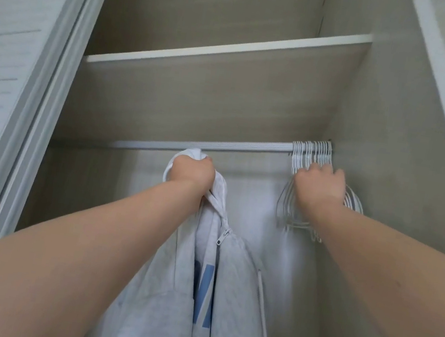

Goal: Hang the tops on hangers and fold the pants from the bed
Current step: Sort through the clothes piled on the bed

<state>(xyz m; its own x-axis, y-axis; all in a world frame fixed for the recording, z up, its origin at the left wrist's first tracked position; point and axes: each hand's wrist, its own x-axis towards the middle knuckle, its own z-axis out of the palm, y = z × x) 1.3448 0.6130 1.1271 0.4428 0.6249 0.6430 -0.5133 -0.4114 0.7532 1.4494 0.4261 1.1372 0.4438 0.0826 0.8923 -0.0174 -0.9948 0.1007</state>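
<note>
Both bare forearms reach up into the wardrobe.

Zip-up top [229, 286], pale grey with a blue print on its left panel: hangs below the rail [233, 146], left of the rail's midpoint. Long axis vertical, collar up, hem down and out of view. Front opening faces the person, zip pull [224, 234] high, the zip parted below it.

Left hand [193, 171]: tight fist round the bunched collar, just under the rail. It carries the whole garment.

Right hand [319, 183]: at the rail's right end, back of the hand towards me, fingers bent in among the necks of the white wire hangers [309, 153]. Cannot tell whether they have closed on one.

Hangers: packed together, hooks crowded on the rail, bodies overlapping below it.

Above the rail a bare shelf [228, 50]; left of it the sliding door [10, 47].

Risks, as I judge them:
- The hangers look tangled, so a one-handed pull may bring several off the rail at once or snag a hook.
- The collar is crushed in the fist. Feeding a hanger into it one-handed may miss a shoulder, and the top would sit lopsided or slip off.
- The part-open zip may let the front panels spread and slide off the hanger.
</note>
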